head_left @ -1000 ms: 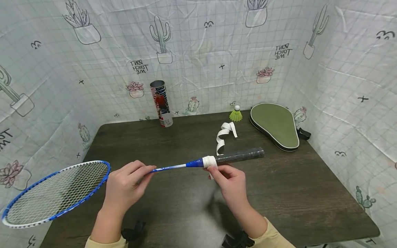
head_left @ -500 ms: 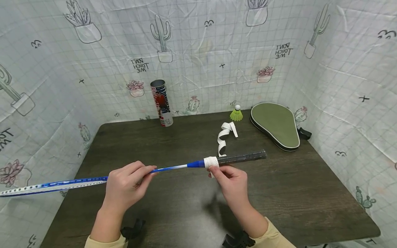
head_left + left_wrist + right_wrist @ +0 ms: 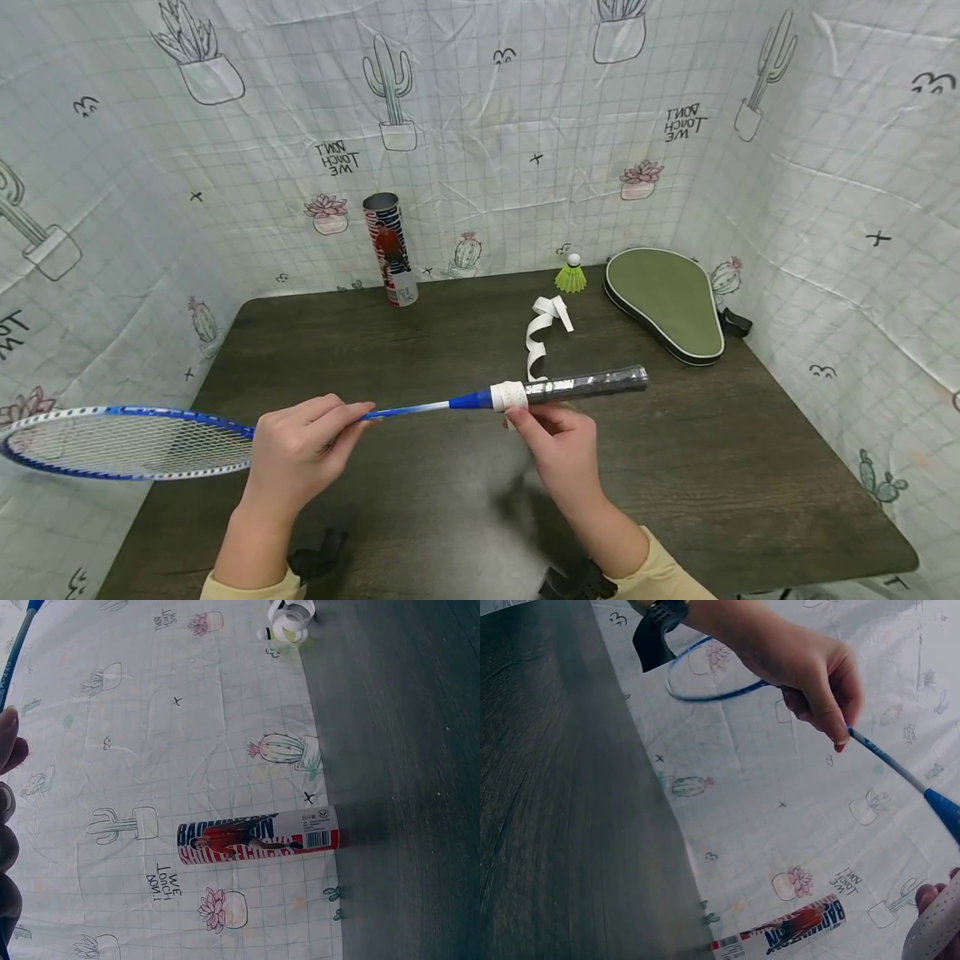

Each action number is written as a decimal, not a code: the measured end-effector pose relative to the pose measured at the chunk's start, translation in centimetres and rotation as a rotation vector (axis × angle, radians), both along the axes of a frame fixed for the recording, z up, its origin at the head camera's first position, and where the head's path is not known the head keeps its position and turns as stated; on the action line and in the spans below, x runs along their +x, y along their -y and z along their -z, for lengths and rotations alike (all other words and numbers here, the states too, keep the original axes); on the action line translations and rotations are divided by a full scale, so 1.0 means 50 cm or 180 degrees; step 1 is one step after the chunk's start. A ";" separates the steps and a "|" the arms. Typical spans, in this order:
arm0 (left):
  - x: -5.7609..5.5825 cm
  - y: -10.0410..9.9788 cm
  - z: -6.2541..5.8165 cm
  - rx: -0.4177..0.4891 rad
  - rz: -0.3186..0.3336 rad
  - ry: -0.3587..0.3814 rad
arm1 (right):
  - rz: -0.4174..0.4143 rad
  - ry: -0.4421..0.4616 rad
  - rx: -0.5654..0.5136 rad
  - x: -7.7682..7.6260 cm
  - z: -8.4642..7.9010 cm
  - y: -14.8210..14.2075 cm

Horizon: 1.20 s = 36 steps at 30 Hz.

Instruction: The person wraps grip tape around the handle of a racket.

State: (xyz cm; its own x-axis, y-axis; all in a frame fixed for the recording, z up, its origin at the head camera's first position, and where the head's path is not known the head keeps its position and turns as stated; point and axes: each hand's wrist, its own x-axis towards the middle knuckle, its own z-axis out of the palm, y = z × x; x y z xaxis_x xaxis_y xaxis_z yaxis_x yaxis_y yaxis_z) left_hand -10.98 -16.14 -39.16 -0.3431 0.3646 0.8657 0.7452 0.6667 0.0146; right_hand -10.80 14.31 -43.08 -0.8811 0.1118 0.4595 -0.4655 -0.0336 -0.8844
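A blue and white badminton racket [image 3: 411,409] is held level above the table, its strung head at the left. My left hand [image 3: 300,446] grips the shaft, with thumb and fingers curled round it; in the right wrist view that same hand [image 3: 810,675] shows from the other side. White perforated grip tape [image 3: 508,395] wraps the upper end of the handle, beside the blue cone. My right hand [image 3: 558,442] pinches this tape from below, its thumb in front. Beyond the tape, the dark, shiny handle [image 3: 600,382] points right, bare of white tape.
On the dark table [image 3: 712,467], a curled white strip [image 3: 536,337] lies behind the handle. Farther back stand a shuttlecock tube [image 3: 390,250] and a yellow shuttlecock [image 3: 572,275]. A green racket-shaped case [image 3: 663,300] lies at the back right. Patterned cloth [image 3: 480,108] encloses the table.
The racket has rolled about its shaft: its head went from showing its face, through edge-on, to a tilted face again. Both hands stay nearly in place, still holding shaft and tape.
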 end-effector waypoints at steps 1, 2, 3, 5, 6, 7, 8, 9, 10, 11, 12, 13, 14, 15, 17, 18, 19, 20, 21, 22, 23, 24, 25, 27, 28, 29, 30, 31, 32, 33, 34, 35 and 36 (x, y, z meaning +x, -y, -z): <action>0.000 0.000 0.001 -0.0009 -0.0003 0.0019 | -0.0019 0.0041 -0.0020 -0.001 -0.001 0.000; 0.001 0.000 0.002 -0.0020 -0.0011 0.0043 | -0.0040 0.0077 -0.0029 -0.001 -0.001 0.000; 0.001 0.001 0.003 -0.0041 -0.0026 0.0073 | -0.0060 0.0103 -0.0023 -0.002 -0.002 0.000; 0.001 0.002 0.003 -0.0048 -0.0016 0.0119 | -0.0147 0.0093 -0.0032 -0.002 -0.002 -0.001; 0.000 0.003 0.004 -0.0040 -0.0001 0.0136 | -0.0179 0.0063 -0.0021 -0.002 -0.002 -0.002; 0.000 0.004 0.003 -0.0031 0.0015 0.0155 | -0.0211 0.0021 0.0002 -0.002 -0.001 -0.003; 0.000 0.005 0.002 -0.0019 0.0035 0.0174 | -0.0257 -0.0007 0.0004 -0.002 0.000 -0.003; -0.001 0.006 0.002 -0.0020 0.0044 0.0188 | -0.0309 -0.0028 -0.0009 -0.003 0.000 -0.003; -0.001 0.007 0.001 -0.0019 0.0051 0.0199 | -0.0367 -0.0028 -0.0045 -0.003 0.001 -0.003; 0.000 0.008 0.000 -0.0018 0.0050 0.0203 | -0.0412 -0.0012 -0.0073 -0.002 0.001 -0.003; 0.000 0.009 -0.001 -0.0018 0.0051 0.0198 | -0.0431 0.0022 -0.0097 -0.003 0.001 -0.003; 0.000 0.009 -0.002 -0.0022 0.0049 0.0194 | -0.0436 0.0060 -0.0106 -0.003 0.001 -0.003; 0.000 0.009 -0.002 -0.0027 0.0040 0.0182 | -0.0423 0.0119 -0.0111 -0.003 0.002 -0.002; 0.000 0.009 -0.003 -0.0039 0.0023 0.0164 | -0.0392 0.0165 -0.0100 -0.003 0.001 -0.002; 0.000 0.008 -0.004 -0.0048 0.0002 0.0123 | -0.0338 0.0221 -0.0063 -0.003 0.000 -0.002; -0.001 0.008 -0.004 -0.0051 -0.0005 0.0106 | -0.0332 0.0232 -0.0050 -0.003 -0.001 -0.002; -0.001 0.008 -0.005 -0.0049 -0.0009 0.0099 | -0.0343 0.0226 -0.0056 -0.004 -0.001 -0.002; -0.001 0.008 -0.005 -0.0052 -0.0016 0.0095 | -0.0353 0.0210 -0.0065 -0.003 -0.002 -0.002; -0.001 0.009 -0.005 -0.0051 -0.0011 0.0103 | -0.0363 0.0169 -0.0080 -0.003 -0.003 -0.002; -0.001 0.010 -0.005 -0.0047 -0.0002 0.0121 | -0.0358 0.0119 -0.0091 -0.003 -0.003 -0.002; -0.001 0.010 -0.005 -0.0038 0.0019 0.0148 | -0.0352 0.0066 -0.0114 -0.002 -0.004 -0.001; -0.001 0.010 -0.005 -0.0022 0.0052 0.0192 | -0.0358 0.0002 -0.0153 -0.002 -0.005 0.000; 0.000 0.011 -0.005 -0.0018 0.0080 0.0243 | -0.0352 -0.0068 -0.0189 -0.002 -0.006 0.001; 0.000 0.012 -0.005 -0.0020 0.0138 0.0354 | -0.0294 -0.0151 -0.0270 0.001 -0.008 0.004; 0.000 0.011 -0.004 -0.0022 0.0163 0.0416 | -0.0249 -0.0161 -0.0315 0.002 -0.008 0.006; 0.001 0.011 -0.004 -0.0027 0.0185 0.0471 | -0.0211 -0.0150 -0.0359 0.003 -0.009 0.008; 0.001 0.011 -0.004 -0.0040 0.0191 0.0515 | -0.0146 -0.0121 -0.0385 0.004 -0.010 0.010; 0.001 0.010 -0.004 -0.0058 0.0186 0.0552 | -0.0044 -0.0070 -0.0384 0.005 -0.011 0.012; 0.002 0.010 -0.004 -0.0071 0.0178 0.0578 | 0.0062 0.0001 -0.0381 0.007 -0.012 0.013; 0.002 0.010 -0.004 -0.0086 0.0160 0.0595 | 0.0159 0.0061 -0.0367 0.008 -0.013 0.015; 0.003 0.009 -0.004 -0.0094 0.0148 0.0601 | 0.0237 0.0110 -0.0348 0.008 -0.014 0.016; 0.003 0.009 -0.004 -0.0101 0.0130 0.0596 | 0.0322 0.0154 -0.0319 0.008 -0.014 0.017; 0.003 0.008 -0.004 -0.0108 0.0103 0.0565 | 0.0400 0.0186 -0.0292 0.008 -0.014 0.018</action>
State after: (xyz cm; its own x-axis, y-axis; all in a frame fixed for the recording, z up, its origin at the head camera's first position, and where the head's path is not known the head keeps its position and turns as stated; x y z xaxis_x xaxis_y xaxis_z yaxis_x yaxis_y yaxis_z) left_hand -10.81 -16.53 -38.95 -0.4770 0.4059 0.7796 0.7540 0.6447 0.1256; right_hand -10.38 13.42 -42.36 -0.8825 0.2620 0.3906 -0.4189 -0.0602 -0.9061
